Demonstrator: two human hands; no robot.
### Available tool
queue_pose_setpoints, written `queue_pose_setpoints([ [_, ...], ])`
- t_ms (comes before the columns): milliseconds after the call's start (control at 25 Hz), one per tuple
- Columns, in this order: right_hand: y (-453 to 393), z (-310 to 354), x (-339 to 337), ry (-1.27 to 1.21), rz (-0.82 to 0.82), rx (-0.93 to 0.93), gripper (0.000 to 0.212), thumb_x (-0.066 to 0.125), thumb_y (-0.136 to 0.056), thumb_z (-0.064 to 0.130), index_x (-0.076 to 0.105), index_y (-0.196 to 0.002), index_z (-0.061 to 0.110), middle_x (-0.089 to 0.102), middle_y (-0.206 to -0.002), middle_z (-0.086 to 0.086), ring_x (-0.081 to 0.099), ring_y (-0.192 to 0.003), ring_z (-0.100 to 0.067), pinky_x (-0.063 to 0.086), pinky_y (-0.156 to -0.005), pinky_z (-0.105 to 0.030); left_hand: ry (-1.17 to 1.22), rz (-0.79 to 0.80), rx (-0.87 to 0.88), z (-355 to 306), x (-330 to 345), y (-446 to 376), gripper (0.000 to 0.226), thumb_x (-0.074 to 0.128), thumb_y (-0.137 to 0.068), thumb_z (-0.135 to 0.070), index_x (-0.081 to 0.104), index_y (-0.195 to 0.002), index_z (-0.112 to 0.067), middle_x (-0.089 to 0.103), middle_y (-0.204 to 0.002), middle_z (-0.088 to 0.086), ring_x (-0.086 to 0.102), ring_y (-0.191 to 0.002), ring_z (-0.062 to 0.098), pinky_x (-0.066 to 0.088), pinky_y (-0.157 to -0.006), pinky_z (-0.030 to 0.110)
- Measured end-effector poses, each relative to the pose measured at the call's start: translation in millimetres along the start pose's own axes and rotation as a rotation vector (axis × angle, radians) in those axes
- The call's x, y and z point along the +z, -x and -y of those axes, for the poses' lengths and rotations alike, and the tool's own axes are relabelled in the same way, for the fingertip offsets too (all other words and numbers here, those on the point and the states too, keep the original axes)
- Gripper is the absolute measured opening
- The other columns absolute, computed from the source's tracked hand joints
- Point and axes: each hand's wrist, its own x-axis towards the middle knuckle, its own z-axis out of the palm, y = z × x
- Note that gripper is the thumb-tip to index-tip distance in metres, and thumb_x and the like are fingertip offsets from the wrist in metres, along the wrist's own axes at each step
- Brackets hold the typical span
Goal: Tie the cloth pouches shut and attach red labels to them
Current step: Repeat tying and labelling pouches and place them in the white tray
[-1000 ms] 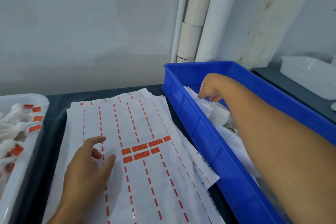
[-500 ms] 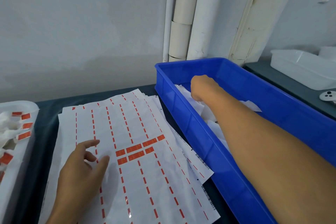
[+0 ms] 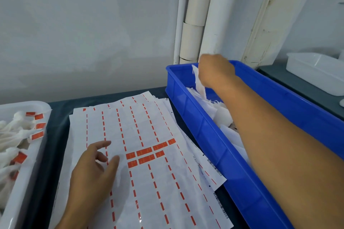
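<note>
Against the grey wall my right hand point(image 3: 216, 72) pinches a limp, light cloth pouch point(image 3: 200, 84) by its top, dangling beneath my knuckles over the blue bin point(image 3: 232, 173), while my left hand point(image 3: 93, 169) rests loosely spread on the label sheet point(image 3: 158, 182).

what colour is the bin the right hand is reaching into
Bright blue bin; the right hand lifts a white pouch, head view.

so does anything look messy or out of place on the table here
Nothing damaged or spilled. The label sheets lie in a skewed, fanned stack, lower ones poking out toward the blue bin.
</note>
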Motion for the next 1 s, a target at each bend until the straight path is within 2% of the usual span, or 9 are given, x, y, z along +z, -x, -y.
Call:
queue_pose_setpoints([
  [120, 8.6, 31.4, -32.4, -0.186, -0.169, -0.162, 0.013, 0.050, -0.099, 0.008, 0.061, -0.104, 0.014, 0.064, -0.096, -0.007, 0.060, -0.085, -0.029, 0.052, -0.070, -0.041, 0.098, -0.032, 0.068, -6.4, -2.2, 6.3, 0.040, 0.073, -0.087, -0.039, 0.055, -0.123, -0.040, 0.059, -0.096, -0.015, 0.063, -0.075, 0.016, 0.049, -0.053, 0.020],
  [200, 23.0, 56.3, -45.0, -0.375, -0.170, -0.263, 0.018, 0.048, -0.102, 0.020, 0.066, -0.104, 0.020, 0.068, -0.104, -0.002, 0.062, -0.095, -0.028, 0.054, -0.083, -0.040, 0.189, -0.018, 0.106, -10.5, -4.7, 10.3, 0.035, 0.064, -0.083, -0.052, 0.056, -0.116, -0.043, 0.061, -0.100, -0.022, 0.065, -0.082, 0.013, 0.049, -0.059, 0.017],
  [320, 55.0, 89.4, -35.1, -0.637, 0.056, -0.407, 0.017, 0.054, -0.103, 0.025, 0.071, -0.102, 0.021, 0.072, -0.099, 0.004, 0.070, -0.090, -0.020, 0.058, -0.085, -0.039, 0.373, 0.015, 0.109, -12.0, -10.4, 12.6, 0.038, 0.055, -0.087, -0.065, 0.057, -0.118, -0.044, 0.066, -0.112, -0.023, 0.069, -0.098, 0.010, 0.054, -0.077, 0.021],
  [480, 100.8, 117.1, 17.6, -0.949, 0.520, -0.536, 0.015, 0.057, -0.105, 0.030, 0.070, -0.101, 0.025, 0.074, -0.089, 0.007, 0.073, -0.080, -0.012, 0.064, -0.072, -0.030, 0.731, 0.116, 0.075, -11.0, -16.0, 16.2, 0.046, 0.055, -0.088, -0.067, 0.046, -0.132, -0.058, 0.063, -0.125, -0.027, 0.065, -0.116, 0.006, 0.055, -0.094, 0.032],
  [600, 116.8, 121.3, 57.1, -1.121, 0.609, -0.501, 0.014, 0.058, -0.104, 0.030, 0.071, -0.098, 0.028, 0.072, -0.089, 0.013, 0.071, -0.083, -0.008, 0.059, -0.067, -0.021, 0.751, 0.136, 0.058, -8.2, -16.8, 14.7, 0.042, 0.064, -0.083, -0.065, 0.051, -0.122, -0.064, 0.066, -0.119, -0.025, 0.067, -0.111, 0.004, 0.059, -0.079, 0.022],
  [760, 127.3, 118.0, 94.4, -1.112, 0.488, -0.432, 0.010, 0.059, -0.102, 0.038, 0.069, -0.100, 0.040, 0.068, -0.098, 0.023, 0.066, -0.094, 0.001, 0.059, -0.068, -0.017, 0.594, 0.035, 0.026, -3.3, -10.2, 10.2, 0.035, 0.061, -0.087, -0.059, 0.068, -0.109, -0.034, 0.073, -0.100, -0.014, 0.070, -0.097, 0.009, 0.056, -0.066, 0.014],
  [840, 131.1, 113.1, 103.6, -1.068, 0.430, -0.455, 0.012, 0.059, -0.098, 0.051, 0.066, -0.105, 0.046, 0.065, -0.104, 0.029, 0.062, -0.101, 0.006, 0.059, -0.074, -0.015, 0.521, 0.033, 0.012, 0.6, -6.2, 8.1, 0.024, 0.064, -0.092, -0.052, 0.072, -0.098, -0.030, 0.072, -0.090, -0.014, 0.070, -0.088, 0.008, 0.053, -0.060, 0.011],
  [920, 136.3, 109.2, 108.1, -1.040, 0.440, -0.509, 0.024, 0.058, -0.091, 0.062, 0.063, -0.112, 0.053, 0.064, -0.109, 0.032, 0.060, -0.106, 0.006, 0.056, -0.077, -0.011, 0.429, 0.079, 0.066, 3.2, -3.7, 7.9, 0.018, 0.064, -0.095, -0.047, 0.072, -0.089, -0.031, 0.071, -0.081, -0.014, 0.068, -0.078, 0.007, 0.050, -0.058, 0.011],
  [1000, 142.9, 108.5, 112.7, -1.046, 0.408, -0.545, 0.025, 0.059, -0.090, 0.060, 0.063, -0.113, 0.054, 0.065, -0.110, 0.031, 0.062, -0.107, 0.004, 0.054, -0.079, -0.010, 0.315, 0.112, 0.167, 5.8, -1.5, 8.7, 0.029, 0.061, -0.095, -0.053, 0.070, -0.082, -0.029, 0.068, -0.073, -0.012, 0.063, -0.068, 0.007, 0.047, -0.054, 0.014],
])
